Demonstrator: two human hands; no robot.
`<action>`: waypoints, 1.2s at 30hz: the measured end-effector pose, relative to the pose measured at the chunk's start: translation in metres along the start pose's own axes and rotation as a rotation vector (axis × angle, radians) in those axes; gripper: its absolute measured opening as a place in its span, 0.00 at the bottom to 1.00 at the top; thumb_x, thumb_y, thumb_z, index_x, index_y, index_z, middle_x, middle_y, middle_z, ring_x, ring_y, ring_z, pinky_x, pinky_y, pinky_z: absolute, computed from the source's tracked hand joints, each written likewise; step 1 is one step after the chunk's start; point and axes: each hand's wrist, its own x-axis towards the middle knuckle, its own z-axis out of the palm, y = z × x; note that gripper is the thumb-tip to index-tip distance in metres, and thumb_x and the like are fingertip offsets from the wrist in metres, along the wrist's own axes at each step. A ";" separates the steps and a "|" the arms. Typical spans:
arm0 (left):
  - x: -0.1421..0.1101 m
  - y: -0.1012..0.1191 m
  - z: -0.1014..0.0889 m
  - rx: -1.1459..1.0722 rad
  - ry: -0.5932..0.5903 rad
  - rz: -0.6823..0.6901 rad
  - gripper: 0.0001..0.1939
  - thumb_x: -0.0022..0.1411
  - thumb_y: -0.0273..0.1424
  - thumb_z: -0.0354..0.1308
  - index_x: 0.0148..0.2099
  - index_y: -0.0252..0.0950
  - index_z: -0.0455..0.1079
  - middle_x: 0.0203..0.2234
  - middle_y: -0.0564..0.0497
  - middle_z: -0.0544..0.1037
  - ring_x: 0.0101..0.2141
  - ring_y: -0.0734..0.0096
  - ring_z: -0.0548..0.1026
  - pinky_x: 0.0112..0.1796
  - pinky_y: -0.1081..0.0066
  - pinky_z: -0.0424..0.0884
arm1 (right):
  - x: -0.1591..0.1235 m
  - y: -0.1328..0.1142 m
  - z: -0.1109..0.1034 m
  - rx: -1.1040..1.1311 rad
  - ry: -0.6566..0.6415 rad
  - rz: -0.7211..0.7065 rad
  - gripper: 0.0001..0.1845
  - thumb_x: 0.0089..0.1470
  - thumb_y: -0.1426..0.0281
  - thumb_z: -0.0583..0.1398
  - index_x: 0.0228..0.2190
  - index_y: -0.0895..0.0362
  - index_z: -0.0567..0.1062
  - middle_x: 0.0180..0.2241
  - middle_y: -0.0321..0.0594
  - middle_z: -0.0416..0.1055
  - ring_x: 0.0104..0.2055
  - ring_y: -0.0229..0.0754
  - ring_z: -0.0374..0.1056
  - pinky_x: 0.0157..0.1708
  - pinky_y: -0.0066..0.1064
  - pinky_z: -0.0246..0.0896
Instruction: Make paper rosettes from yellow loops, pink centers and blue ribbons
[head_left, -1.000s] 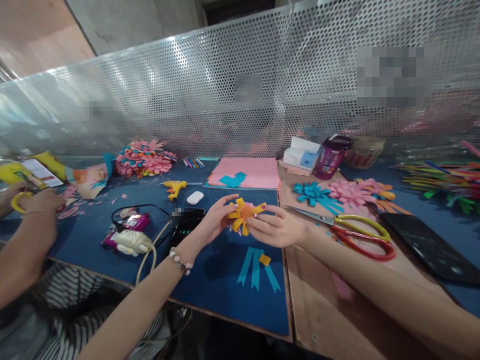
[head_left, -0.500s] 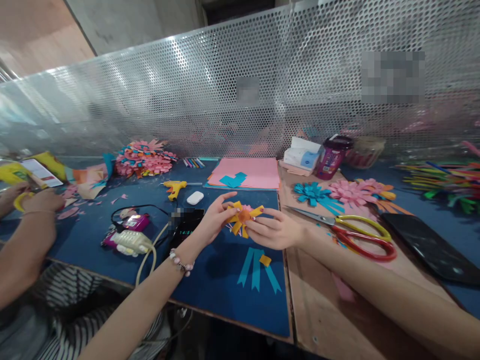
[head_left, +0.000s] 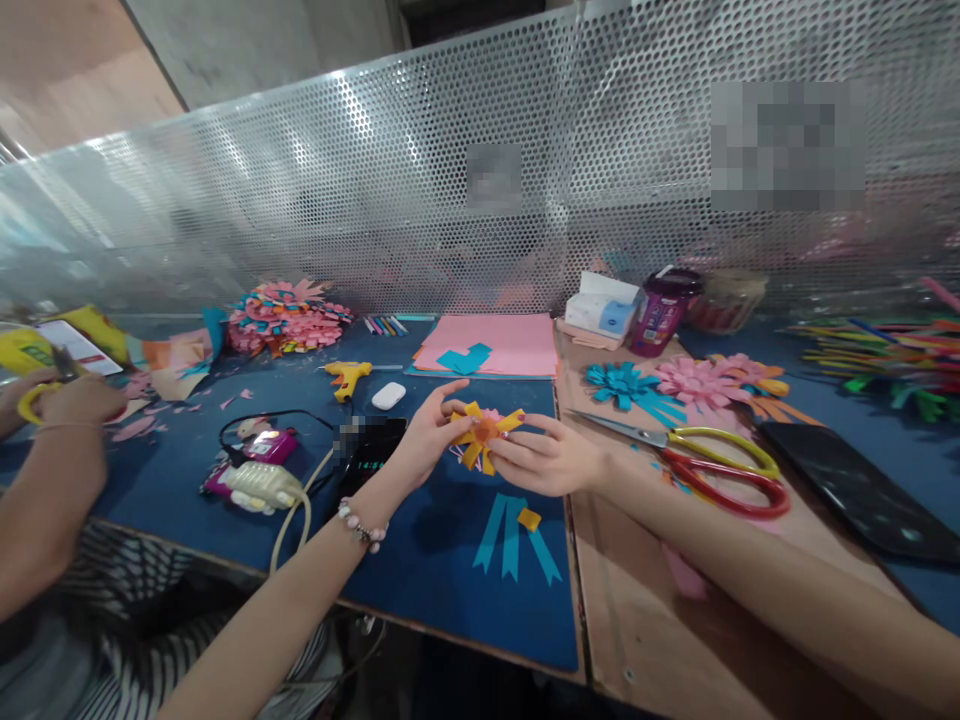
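Between my two hands is a paper flower [head_left: 486, 432] with orange-yellow looped petals and an orange centre, held above the blue table. My left hand [head_left: 436, 432] pinches its left petals with thumb and fingers, the index finger stretched out above. From the right, my right hand [head_left: 546, 455] grips the petals on the other side. Below the flower lie blue paper ribbon tails [head_left: 511, 538], cut with notched ends, and a small orange paper square [head_left: 529, 519] rests on them. Some pink and white shows under the flower, partly hidden by my fingers.
Large scissors [head_left: 720, 465] and a dark phone [head_left: 855, 490] lie right, near finished blue [head_left: 622, 385] and pink paper flowers [head_left: 701, 382]. Behind are pink paper sheets [head_left: 517, 340] and a yellow glue gun [head_left: 347, 378]. A co-worker's hands [head_left: 79, 400] hold scissors at left.
My hands and the flower stay almost in place, with only a slight shift of the view. At left, the co-worker's hands and scissors have moved a little.
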 end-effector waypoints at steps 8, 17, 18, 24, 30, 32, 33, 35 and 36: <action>-0.001 0.000 0.001 -0.013 -0.014 -0.001 0.33 0.52 0.29 0.64 0.60 0.40 0.59 0.31 0.56 0.71 0.33 0.76 0.72 0.38 0.76 0.67 | -0.002 0.001 0.006 -0.285 0.119 -0.115 0.06 0.57 0.71 0.59 0.36 0.49 0.75 0.44 0.31 0.74 0.42 0.35 0.65 0.50 0.34 0.62; -0.001 0.002 0.005 -0.024 -0.019 -0.070 0.32 0.55 0.34 0.63 0.60 0.38 0.58 0.32 0.51 0.73 0.32 0.74 0.72 0.34 0.75 0.67 | 0.001 0.002 0.004 -0.358 0.197 -0.173 0.04 0.55 0.70 0.61 0.34 0.50 0.75 0.43 0.32 0.73 0.43 0.36 0.64 0.50 0.34 0.61; 0.000 0.002 0.005 -0.015 -0.016 -0.069 0.33 0.54 0.34 0.64 0.61 0.38 0.57 0.32 0.52 0.73 0.31 0.74 0.72 0.34 0.75 0.66 | 0.000 0.002 0.004 -0.352 0.198 -0.178 0.04 0.55 0.70 0.61 0.34 0.51 0.76 0.43 0.33 0.73 0.43 0.36 0.64 0.49 0.34 0.61; 0.000 0.001 0.007 -0.037 -0.016 -0.067 0.34 0.52 0.31 0.66 0.60 0.37 0.59 0.28 0.56 0.69 0.30 0.77 0.72 0.35 0.76 0.66 | -0.001 0.001 0.007 -0.343 0.177 -0.181 0.04 0.54 0.70 0.61 0.34 0.51 0.76 0.43 0.32 0.73 0.42 0.36 0.65 0.49 0.34 0.62; 0.000 0.003 0.004 -0.061 0.033 -0.097 0.33 0.52 0.32 0.65 0.59 0.37 0.59 0.32 0.52 0.72 0.32 0.74 0.73 0.35 0.74 0.68 | -0.004 0.000 0.005 -0.340 0.215 -0.076 0.12 0.54 0.72 0.61 0.41 0.49 0.75 0.43 0.34 0.73 0.44 0.37 0.64 0.50 0.34 0.61; 0.001 0.004 0.002 -0.066 0.055 -0.118 0.33 0.52 0.32 0.65 0.59 0.36 0.59 0.33 0.51 0.73 0.33 0.72 0.74 0.35 0.73 0.69 | -0.007 0.000 0.007 -0.330 0.211 -0.022 0.14 0.54 0.73 0.61 0.44 0.50 0.74 0.42 0.36 0.74 0.44 0.38 0.64 0.51 0.36 0.60; 0.002 0.003 0.001 -0.066 0.062 -0.131 0.32 0.52 0.32 0.65 0.59 0.36 0.59 0.33 0.50 0.73 0.34 0.71 0.75 0.34 0.73 0.69 | -0.008 0.000 0.008 -0.326 0.215 0.008 0.15 0.54 0.74 0.62 0.44 0.51 0.74 0.42 0.37 0.74 0.44 0.38 0.64 0.51 0.36 0.60; 0.002 0.003 0.000 -0.059 0.059 -0.157 0.32 0.53 0.32 0.64 0.58 0.36 0.59 0.35 0.48 0.74 0.34 0.70 0.75 0.35 0.72 0.69 | -0.011 0.000 0.012 -0.322 0.234 0.056 0.16 0.52 0.74 0.63 0.44 0.51 0.73 0.39 0.37 0.74 0.43 0.39 0.64 0.52 0.38 0.59; 0.002 0.002 -0.001 -0.056 0.051 -0.168 0.32 0.53 0.32 0.64 0.58 0.36 0.59 0.36 0.47 0.75 0.34 0.70 0.75 0.35 0.72 0.70 | -0.012 0.000 0.013 -0.320 0.243 0.069 0.17 0.52 0.74 0.63 0.44 0.51 0.73 0.39 0.37 0.74 0.43 0.39 0.64 0.52 0.38 0.59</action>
